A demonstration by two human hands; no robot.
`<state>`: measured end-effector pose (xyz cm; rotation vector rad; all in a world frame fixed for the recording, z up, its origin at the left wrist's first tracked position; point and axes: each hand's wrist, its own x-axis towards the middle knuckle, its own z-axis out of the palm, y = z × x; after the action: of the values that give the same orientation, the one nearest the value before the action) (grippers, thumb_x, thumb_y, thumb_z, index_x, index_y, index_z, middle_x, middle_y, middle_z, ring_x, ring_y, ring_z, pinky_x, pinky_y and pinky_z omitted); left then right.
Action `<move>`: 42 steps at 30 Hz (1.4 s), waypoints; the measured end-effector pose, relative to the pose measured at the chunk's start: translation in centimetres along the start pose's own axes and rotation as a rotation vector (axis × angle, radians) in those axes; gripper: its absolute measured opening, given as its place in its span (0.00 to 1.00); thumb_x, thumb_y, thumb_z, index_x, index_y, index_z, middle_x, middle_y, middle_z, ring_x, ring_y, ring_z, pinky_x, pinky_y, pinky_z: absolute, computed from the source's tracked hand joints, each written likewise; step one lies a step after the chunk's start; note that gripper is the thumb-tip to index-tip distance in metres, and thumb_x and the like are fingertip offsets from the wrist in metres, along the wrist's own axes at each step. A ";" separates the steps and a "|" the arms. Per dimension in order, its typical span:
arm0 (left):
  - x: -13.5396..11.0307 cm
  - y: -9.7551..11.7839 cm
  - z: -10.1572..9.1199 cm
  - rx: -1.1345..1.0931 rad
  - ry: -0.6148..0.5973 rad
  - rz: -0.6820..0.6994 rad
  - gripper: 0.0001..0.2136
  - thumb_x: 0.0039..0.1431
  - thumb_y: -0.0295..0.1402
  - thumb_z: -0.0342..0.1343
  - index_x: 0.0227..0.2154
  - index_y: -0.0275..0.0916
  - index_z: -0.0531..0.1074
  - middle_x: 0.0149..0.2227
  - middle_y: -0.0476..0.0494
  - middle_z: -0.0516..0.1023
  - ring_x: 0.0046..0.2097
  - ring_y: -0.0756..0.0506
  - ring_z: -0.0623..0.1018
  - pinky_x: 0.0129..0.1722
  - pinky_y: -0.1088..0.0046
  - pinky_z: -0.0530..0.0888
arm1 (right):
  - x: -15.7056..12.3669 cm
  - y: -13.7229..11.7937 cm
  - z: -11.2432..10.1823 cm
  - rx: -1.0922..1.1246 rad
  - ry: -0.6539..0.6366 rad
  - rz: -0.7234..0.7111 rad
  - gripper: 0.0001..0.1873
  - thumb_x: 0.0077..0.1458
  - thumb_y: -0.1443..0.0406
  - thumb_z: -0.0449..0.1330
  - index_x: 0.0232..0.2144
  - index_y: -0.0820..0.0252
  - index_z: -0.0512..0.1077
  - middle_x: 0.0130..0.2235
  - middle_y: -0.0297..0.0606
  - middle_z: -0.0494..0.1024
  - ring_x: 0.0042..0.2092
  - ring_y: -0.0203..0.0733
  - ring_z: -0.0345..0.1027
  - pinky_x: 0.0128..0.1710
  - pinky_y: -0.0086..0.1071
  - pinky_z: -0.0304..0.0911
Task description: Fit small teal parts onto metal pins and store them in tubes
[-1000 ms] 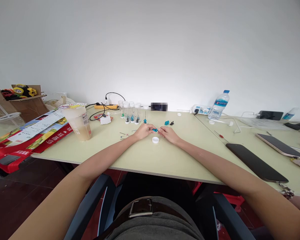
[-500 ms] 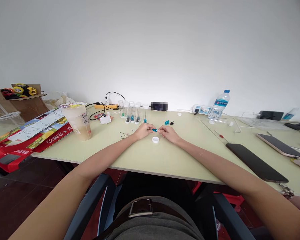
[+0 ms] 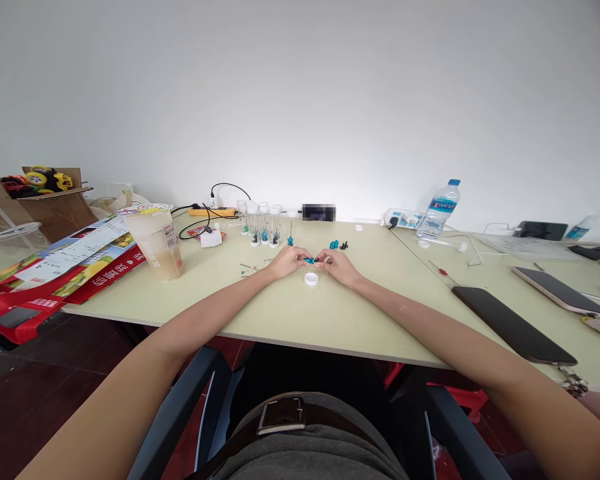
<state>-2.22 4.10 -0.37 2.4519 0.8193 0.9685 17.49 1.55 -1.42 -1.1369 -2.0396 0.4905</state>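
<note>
My left hand (image 3: pixel 285 261) and my right hand (image 3: pixel 337 266) meet at the middle of the pale green table (image 3: pixel 290 313). Both pinch a small blue part (image 3: pixel 309 260) held between their fingertips, just above the tabletop. A white round cap (image 3: pixel 311 279) lies on the table right below the hands. Behind them stand several clear vials (image 3: pixel 261 223) with white lids and blue or green pieces inside. Two loose blue parts (image 3: pixel 334 245) and a black one (image 3: pixel 343 246) lie just beyond my right hand.
A drink cup (image 3: pixel 156 243) stands at the left beside red printed packaging (image 3: pixel 60 270) and a cardboard box of toys (image 3: pixel 40 193). A water bottle (image 3: pixel 438 209), a power strip (image 3: pixel 403 219), a black phone (image 3: pixel 513 325) and another phone (image 3: pixel 563 292) lie at the right.
My hands stay together on the blue part, with only slight finger movement. The view has shifted a little.
</note>
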 end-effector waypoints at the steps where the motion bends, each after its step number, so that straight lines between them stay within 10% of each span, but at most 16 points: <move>1: 0.0 0.1 0.0 -0.005 0.002 0.003 0.08 0.49 0.31 0.56 0.33 0.36 0.76 0.31 0.47 0.77 0.31 0.51 0.70 0.35 0.75 0.66 | 0.0 0.0 0.0 -0.004 -0.008 0.015 0.13 0.50 0.56 0.54 0.30 0.60 0.68 0.30 0.34 0.72 0.25 0.33 0.61 0.28 0.30 0.57; 42: 0.1 -0.3 0.2 -0.044 -0.004 0.006 0.08 0.49 0.31 0.56 0.33 0.36 0.76 0.32 0.47 0.77 0.32 0.51 0.71 0.36 0.74 0.66 | -0.1 -0.7 -0.1 -0.046 -0.008 -0.043 0.12 0.49 0.56 0.56 0.29 0.59 0.65 0.30 0.33 0.70 0.25 0.32 0.58 0.27 0.28 0.55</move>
<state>-2.13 4.40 -0.63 2.4199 0.7818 0.9725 17.21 1.07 -0.91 -1.1169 -2.0876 0.4297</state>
